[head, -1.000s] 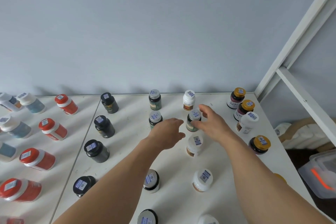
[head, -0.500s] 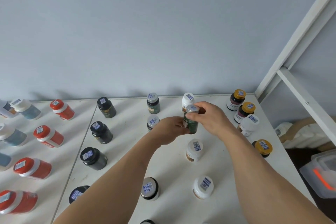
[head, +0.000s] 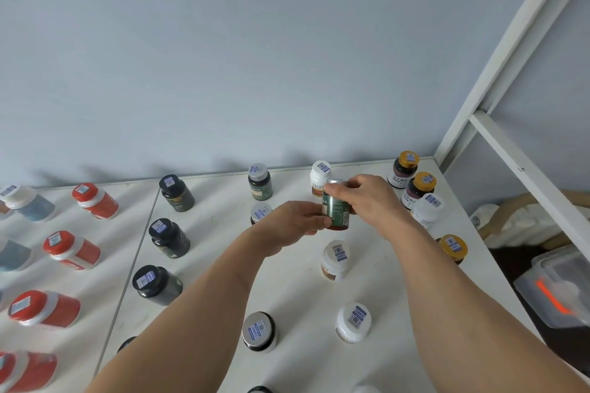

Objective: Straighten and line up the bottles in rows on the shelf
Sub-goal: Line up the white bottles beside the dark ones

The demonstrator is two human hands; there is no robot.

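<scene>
A white shelf (head: pixel 376 290) runs back to a pale blue-grey wall (head: pixel 255 57), with a white frame post (head: pixel 510 51) slanting up at its right rear corner. Lifted above the shelf's middle rear is the green bottle (head: pixel 336 212), a small upright cylinder with a silver cap and printed label. The right hand (head: pixel 367 199) curls over its cap and upper side from the right; the left hand (head: pixel 292 222) pinches its lower body from the left, both forearms reaching in from the near edge. Just behind it stands a white bottle (head: pixel 319 180); bare shelf lies below it, ahead of another white bottle (head: pixel 335 260). Glossy black jars (head: pixel 169 238) form a column to the left, beyond them red bottles (head: pixel 71 249) with white collars. Yellow-capped dark bottles (head: pixel 419 188) crowd the right edge.
</scene>
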